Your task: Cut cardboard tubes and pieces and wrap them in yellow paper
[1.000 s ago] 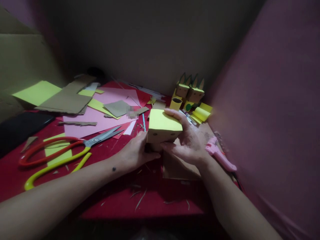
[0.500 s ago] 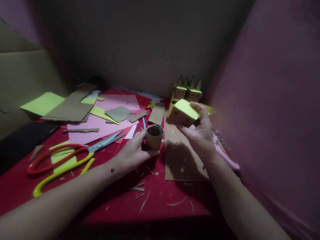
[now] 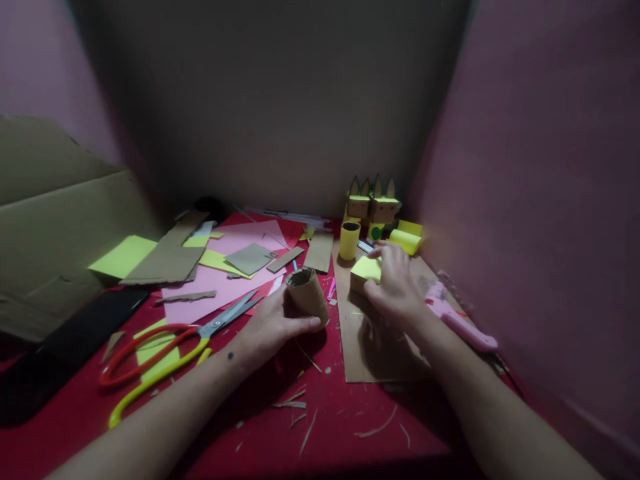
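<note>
My left hand (image 3: 280,325) is closed round a brown cardboard tube (image 3: 311,301), which leans a little with its open end up. To the right, my right hand (image 3: 395,287) grips a small box (image 3: 364,271) with a yellow top and cardboard sides. That box is low over, or resting on, a flat cardboard sheet (image 3: 357,357); contact is hard to make out. Behind it stands a yellow-covered tube (image 3: 349,241). Two cardboard box heads with pointed ears (image 3: 373,204) are at the back, and a yellow paper roll (image 3: 405,241) lies beside them.
Large scissors (image 3: 175,347) with red and yellow handles lie left of my left hand. A pink glue gun (image 3: 460,319) is at the right. Pink paper (image 3: 187,313), cardboard pieces (image 3: 165,257) and a black phone-like slab (image 3: 70,353) cover the left side; scraps litter the red cloth (image 3: 280,440).
My right hand has lowered the yellow-topped box toward the cardboard sheet, uncovering the yellow tube behind. The cardboard tube in my left hand now tilts. The camera view has shifted.
</note>
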`<state>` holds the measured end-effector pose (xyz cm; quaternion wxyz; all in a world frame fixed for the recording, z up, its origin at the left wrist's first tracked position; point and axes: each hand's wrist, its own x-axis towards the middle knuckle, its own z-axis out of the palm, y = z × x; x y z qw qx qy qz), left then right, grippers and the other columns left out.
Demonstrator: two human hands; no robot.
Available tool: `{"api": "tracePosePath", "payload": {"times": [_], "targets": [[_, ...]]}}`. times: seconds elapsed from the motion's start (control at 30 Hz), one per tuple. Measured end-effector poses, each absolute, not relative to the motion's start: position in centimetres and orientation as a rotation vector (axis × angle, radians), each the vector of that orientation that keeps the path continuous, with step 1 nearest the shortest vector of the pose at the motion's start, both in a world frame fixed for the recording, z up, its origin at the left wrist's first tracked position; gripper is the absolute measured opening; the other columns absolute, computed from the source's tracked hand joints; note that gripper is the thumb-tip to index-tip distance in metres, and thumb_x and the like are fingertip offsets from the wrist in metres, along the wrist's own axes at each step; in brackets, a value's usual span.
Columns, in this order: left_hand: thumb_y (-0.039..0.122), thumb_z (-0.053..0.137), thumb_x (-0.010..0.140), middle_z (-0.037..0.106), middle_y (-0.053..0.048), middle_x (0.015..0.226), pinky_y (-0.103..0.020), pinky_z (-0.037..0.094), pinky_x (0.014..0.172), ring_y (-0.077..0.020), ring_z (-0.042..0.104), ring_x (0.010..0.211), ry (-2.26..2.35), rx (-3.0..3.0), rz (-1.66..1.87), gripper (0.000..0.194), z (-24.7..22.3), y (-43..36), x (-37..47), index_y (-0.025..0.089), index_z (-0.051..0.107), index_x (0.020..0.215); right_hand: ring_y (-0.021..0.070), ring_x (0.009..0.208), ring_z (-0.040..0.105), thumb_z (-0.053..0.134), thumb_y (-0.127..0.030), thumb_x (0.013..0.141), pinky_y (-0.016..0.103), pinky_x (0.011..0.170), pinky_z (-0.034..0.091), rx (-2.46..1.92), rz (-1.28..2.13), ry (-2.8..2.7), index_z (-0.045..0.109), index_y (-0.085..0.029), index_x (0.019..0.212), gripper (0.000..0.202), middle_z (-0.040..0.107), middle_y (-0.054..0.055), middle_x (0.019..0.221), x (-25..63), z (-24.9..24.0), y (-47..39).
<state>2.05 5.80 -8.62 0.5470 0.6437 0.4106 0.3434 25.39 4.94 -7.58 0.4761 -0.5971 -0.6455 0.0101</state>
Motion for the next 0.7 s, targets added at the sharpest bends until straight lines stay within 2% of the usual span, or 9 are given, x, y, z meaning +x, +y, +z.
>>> {"api": "tracePosePath", "payload": {"times": [0.07, 0.13, 0.2, 0.27, 0.33, 0.5, 0.6, 0.7], "targets": [[0.037, 0.084, 0.06, 0.073, -0.006, 0.094, -0.048, 0.053, 0.088, -0.0302, 0.068, 0.093, 0.934, 1.51, 0.797, 0.047, -8.4, 5.7, 2.0, 0.02, 0.062, 0.098, 0.0344, 0.125, 0.052, 0.06, -0.01, 0.07, 0.059, 0.107, 0.044, -1.206, 0.037, -1.619, 0.055, -0.025, 0.097, 0.031, 0.059, 0.012, 0.122, 24.1, -6.9, 3.7], [0.038, 0.084, 0.061, 0.073, -0.006, 0.096, -0.045, 0.053, 0.088, -0.0294, 0.067, 0.094, 0.89, 1.501, 0.777, 0.05, -8.3, 5.6, 1.9, 0.019, 0.063, 0.102, 0.0289, 0.116, 0.06, 0.061, -0.018, 0.081, 0.051, 0.099, 0.051, -1.051, 0.329, -1.642, 0.058, -0.025, 0.103, 0.023, 0.063, 0.01, 0.118, 22.8, -6.5, 2.7], [0.037, 0.084, 0.063, 0.074, -0.007, 0.106, -0.042, 0.052, 0.088, -0.0284, 0.067, 0.097, 0.812, 1.48, 0.748, 0.057, -8.4, 5.5, 1.8, 0.017, 0.063, 0.113, 0.0264, 0.108, 0.064, 0.065, -0.03, 0.085, 0.048, 0.095, 0.053, -0.991, 0.703, -1.632, 0.059, -0.023, 0.114, 0.03, 0.067, 0.01, 0.116, 21.9, -6.5, 2.1], [0.034, 0.085, 0.065, 0.072, -0.008, 0.118, -0.038, 0.052, 0.087, -0.0268, 0.067, 0.1, 0.726, 1.452, 0.714, 0.065, -8.6, 5.5, 1.6, 0.018, 0.06, 0.124, 0.0277, 0.114, 0.064, 0.073, -0.038, 0.082, 0.048, 0.099, 0.051, -0.962, 0.992, -1.604, 0.059, -0.022, 0.123, 0.046, 0.067, 0.011, 0.124, 21.3, -6.8, 1.8], [0.029, 0.086, 0.066, 0.072, -0.006, 0.12, -0.034, 0.052, 0.085, -0.0249, 0.067, 0.101, 0.667, 1.427, 0.678, 0.067, -8.7, 5.4, 1.6, 0.02, 0.059, 0.127, 0.0299, 0.124, 0.06, 0.079, -0.04, 0.076, 0.049, 0.105, 0.049, -0.941, 1.165, -1.538, 0.06, -0.023, 0.127, 0.057, 0.064, 0.011, 0.133, 20.9, -7.1, 1.7], [0.025, 0.085, 0.069, 0.07, 0.003, 0.086, -0.027, 0.05, 0.073, -0.017, 0.063, 0.081, 0.636, 1.455, 0.549, 0.042, -8.0, 5.1, 1.8, 0.019, 0.066, 0.106, 0.0323, 0.133, 0.053, 0.087, -0.033, 0.065, 0.05, 0.113, 0.042, -0.986, 1.2, -1.501, 0.065, -0.022, 0.113, 0.054, 0.054, 0.011, 0.143, 20.3, -7.7, 1.6], [0.026, 0.086, 0.066, 0.069, 0.003, 0.083, -0.027, 0.051, 0.072, -0.0173, 0.063, 0.078, 0.638, 1.453, 0.56, 0.043, -7.3, 4.8, 2.1, 0.018, 0.065, 0.103, 0.031, 0.123, 0.059, 0.087, -0.031, 0.063, 0.051, 0.108, 0.046, -1.009, 1.193, -1.481, 0.061, -0.022, 0.117, 0.061, 0.06, 0.011, 0.134, 20.1, -7.8, 1.5], [0.031, 0.084, 0.067, 0.072, -0.002, 0.099, -0.03, 0.053, 0.074, -0.0204, 0.067, 0.084, 0.671, 1.552, 0.6, 0.053, -7.1, 4.6, 2.3, 0.019, 0.063, 0.114, 0.0272, 0.107, 0.064, 0.086, -0.031, 0.065, 0.048, 0.098, 0.051, -0.983, 1.194, -1.4, 0.057, -0.021, 0.116, 0.06, 0.067, 0.007, 0.114, 19.9, -7.9, 1.3]]}}
